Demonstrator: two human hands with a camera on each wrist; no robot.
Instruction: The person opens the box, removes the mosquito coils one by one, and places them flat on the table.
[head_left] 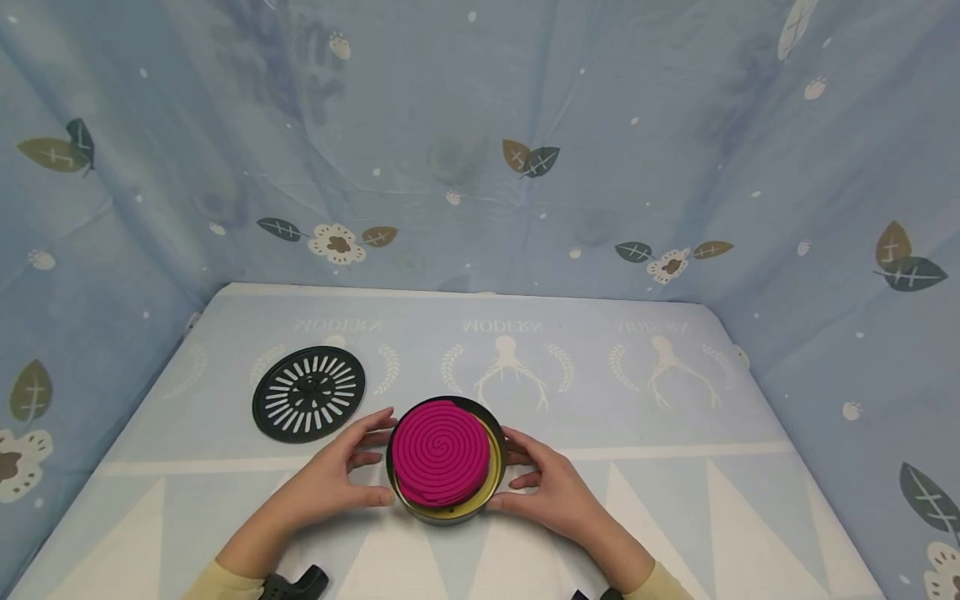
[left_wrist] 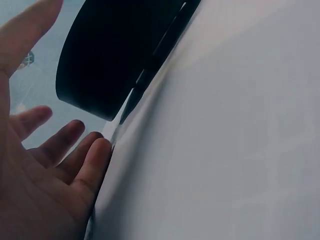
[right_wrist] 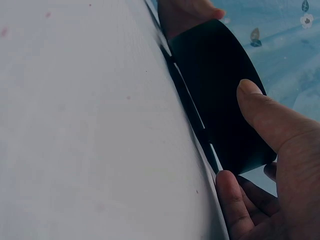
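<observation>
A round tin (head_left: 491,483), dark outside and yellow inside, stands on the table at the front middle in the head view. In it lies a stack of magenta mosquito coils (head_left: 441,452), off to the left side. My left hand (head_left: 347,467) is beside the tin's left side, its fingers loosely spread; the left wrist view shows a gap between them and the tin's dark wall (left_wrist: 105,55). On the other side my right hand (head_left: 551,487) holds the tin's edge, the thumb (right_wrist: 262,107) on its wall and the fingers curved round behind.
A black round slotted lid (head_left: 258,408) lies on the table (head_left: 637,417) to the left, behind my left hand. Blue patterned cloth (head_left: 480,150) hangs behind the table and along both sides. Dark wrist straps (head_left: 296,583) show at the bottom.
</observation>
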